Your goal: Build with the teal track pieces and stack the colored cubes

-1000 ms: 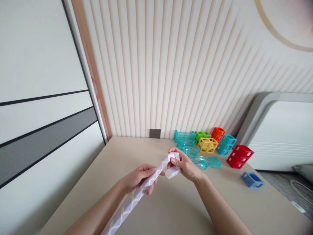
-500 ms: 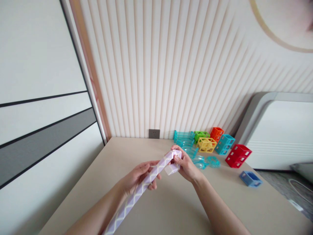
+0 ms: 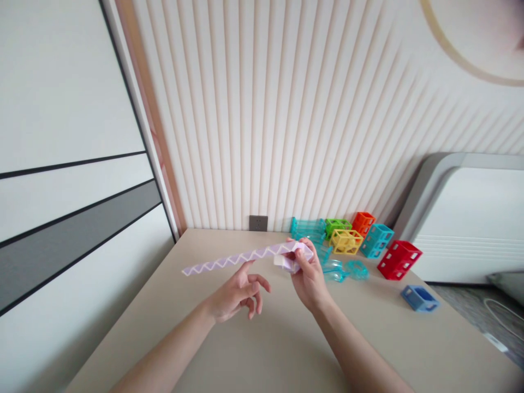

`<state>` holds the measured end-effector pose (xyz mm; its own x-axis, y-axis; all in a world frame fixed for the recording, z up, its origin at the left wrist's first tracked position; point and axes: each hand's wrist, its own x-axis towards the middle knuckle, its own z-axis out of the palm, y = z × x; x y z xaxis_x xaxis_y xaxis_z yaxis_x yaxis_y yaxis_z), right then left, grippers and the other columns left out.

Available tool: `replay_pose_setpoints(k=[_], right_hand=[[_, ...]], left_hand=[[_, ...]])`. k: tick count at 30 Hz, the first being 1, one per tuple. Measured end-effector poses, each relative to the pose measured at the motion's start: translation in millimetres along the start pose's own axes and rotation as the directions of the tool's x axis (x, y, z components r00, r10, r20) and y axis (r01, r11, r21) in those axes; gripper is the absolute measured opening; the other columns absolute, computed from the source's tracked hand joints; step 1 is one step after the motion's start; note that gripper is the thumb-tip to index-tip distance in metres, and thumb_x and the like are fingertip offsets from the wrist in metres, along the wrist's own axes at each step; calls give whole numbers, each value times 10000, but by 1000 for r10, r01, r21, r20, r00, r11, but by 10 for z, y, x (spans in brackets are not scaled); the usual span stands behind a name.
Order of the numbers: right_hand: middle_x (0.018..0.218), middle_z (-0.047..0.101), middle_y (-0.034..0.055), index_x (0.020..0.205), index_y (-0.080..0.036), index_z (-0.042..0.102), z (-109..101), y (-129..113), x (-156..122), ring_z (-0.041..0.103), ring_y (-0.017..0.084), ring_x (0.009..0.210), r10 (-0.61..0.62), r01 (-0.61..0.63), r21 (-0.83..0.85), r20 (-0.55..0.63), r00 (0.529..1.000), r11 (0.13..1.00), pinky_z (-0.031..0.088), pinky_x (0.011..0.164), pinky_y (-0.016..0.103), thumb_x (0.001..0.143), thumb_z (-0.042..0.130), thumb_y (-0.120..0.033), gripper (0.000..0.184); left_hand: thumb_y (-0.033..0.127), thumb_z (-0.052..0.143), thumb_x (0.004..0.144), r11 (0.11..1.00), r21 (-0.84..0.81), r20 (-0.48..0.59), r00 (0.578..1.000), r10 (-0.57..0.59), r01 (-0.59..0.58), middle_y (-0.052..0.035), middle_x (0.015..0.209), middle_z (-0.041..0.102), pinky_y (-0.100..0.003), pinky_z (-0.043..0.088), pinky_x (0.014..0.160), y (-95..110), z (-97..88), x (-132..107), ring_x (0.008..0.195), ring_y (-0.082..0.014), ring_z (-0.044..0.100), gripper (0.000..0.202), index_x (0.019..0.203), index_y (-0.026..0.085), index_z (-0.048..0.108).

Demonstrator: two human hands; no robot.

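Note:
A purple and white snake puzzle stretches out in a long straight run to the left, held above the table. Its right end is folded back into a short hook with a white end piece. My right hand grips it at that bend, the thumb pressed on the near side. Just below the straight run is my left hand, fingers apart and loosely curled, holding nothing. The left index fingertip reaches up to the puzzle's lower edge; whether it touches I cannot tell.
Behind my right hand lie clear teal plastic pieces. Farther right stand green, yellow, orange, teal, red and blue open-sided blocks on the beige table. A ribbed wall with a socket rises behind.
The puzzle's long part has swung from pointing down toward me to nearly level, pointing left. My left hand has let go of it and sits lower. The right hand keeps its grip on the bend.

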<state>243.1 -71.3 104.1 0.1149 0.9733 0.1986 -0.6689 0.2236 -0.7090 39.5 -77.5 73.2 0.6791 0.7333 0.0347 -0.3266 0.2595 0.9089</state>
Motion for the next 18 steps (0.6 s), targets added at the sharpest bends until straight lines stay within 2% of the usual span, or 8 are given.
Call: replay_pose_setpoints(k=[2, 4, 7, 11, 13, 15, 18], right_hand=[[1045, 720, -1, 1031, -288, 501, 24, 123, -80, 662, 140, 759, 45, -41, -75, 51, 998, 996, 518, 711, 266, 757, 829, -387, 439], [992, 708, -4, 1041, -281, 492, 47, 226, -162, 647, 147, 746, 74, -54, -175, 111, 991, 983, 508, 695, 264, 787, 797, -415, 419], [913, 664, -11, 1034, -259, 513, 81, 309, -262, 607, 147, 753, 62, 8, -338, 197, 978, 941, 486, 679, 246, 814, 767, -426, 376], [824, 595, -27, 1083, -241, 520, 100, 319, -312, 536, 126, 688, 36, 82, -465, 239, 970, 882, 441, 622, 221, 830, 745, -440, 393], [783, 572, -37, 1150, -238, 493, 81, 314, -300, 515, 121, 649, 54, 82, -501, 250, 967, 861, 422, 593, 217, 847, 720, -457, 437], [776, 578, -32, 1166, -234, 475, 39, 310, -273, 529, 130, 649, 74, 90, -546, 271, 960, 833, 425, 591, 225, 865, 690, -474, 441], [769, 589, -20, 1092, -228, 508, -49, 301, -221, 548, 144, 656, 37, 187, -672, 304, 952, 716, 428, 586, 233, 879, 672, -458, 354]], left_hand=[[552, 743, 792, 1000, -19, -2, 1000, 21, -21, -26, 978, 626, -178, 430, 369, -70, -3, 17, 535, -107, 615, 797, 1466, 386, 352], [603, 745, 759, 996, -69, -42, 998, 57, -59, 8, 887, 597, -156, 370, 343, -146, -5, 37, 465, -63, 522, 789, 1438, 373, 415], [621, 756, 742, 978, -156, -160, 980, 116, -142, 41, 724, 544, -140, 265, 355, -225, 6, 58, 424, -26, 380, 707, 1338, 295, 562], [572, 833, 674, 960, -207, -338, 935, 110, -188, 37, 717, 551, -154, 158, 400, -239, 7, 65, 435, 2, 269, 620, 1166, 221, 692], [545, 860, 646, 961, -191, -388, 915, 113, -200, 56, 660, 517, -170, 135, 422, -222, -5, 67, 438, -2, 220, 600, 1115, 201, 711], [541, 851, 658, 968, -134, -392, 908, 145, -212, 92, 544, 410, -189, 124, 441, -202, -16, 71, 438, -19, 178, 537, 1022, 166, 727], [567, 785, 729, 972, -7, -356, 909, 215, -233, 120, 444, 259, -222, 128, 462, -178, -24, 75, 430, -39, 148, 443, 768, 137, 687]])
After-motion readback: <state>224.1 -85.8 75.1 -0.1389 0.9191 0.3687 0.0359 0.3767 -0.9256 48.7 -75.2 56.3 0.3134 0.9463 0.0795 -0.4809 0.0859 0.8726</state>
